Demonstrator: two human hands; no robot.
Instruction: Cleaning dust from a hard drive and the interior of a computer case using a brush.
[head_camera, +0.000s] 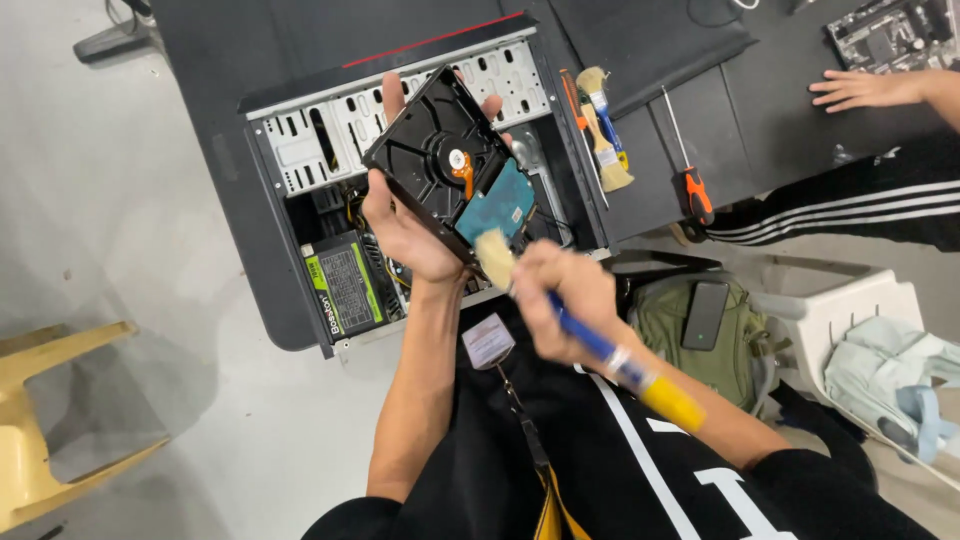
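Nearest the camera was the person's own black shirt with white markings, with a small badge (489, 341) hanging on a strap at the chest. Just above it, the right hand (563, 300) was closed in a firm grip around a paintbrush (600, 345) with a blue handle and a yellow end. The handle ran down and to the right from that grip, while the pale bristles (494, 257) pointed up and to the left, touching the lower edge of a hard drive (449, 163).

Left of the right hand, the left hand (405, 225) gripped the hard drive, thumb on its near edge and fingertips wrapped over its far edge. The drive was held tilted, underside facing up, showing a black metal body and a teal circuit board (497, 200) close to the bristles.

Beneath and behind both hands lay an open computer case (300, 160) on a dark surface (700, 110), with a power supply (345, 285) inside it, below and left of the left hand. Up and right of the right hand, on the surface, lay two more brushes (603, 135) and a screwdriver (690, 170) with an orange and black handle. Farther right, another person's hand (860, 90) rested flat on the surface. Just right of the right hand, a green bag (680, 340) sat with a dark phone (706, 314) on it. Far to the left stood a yellow chair (40, 420) on the floor.
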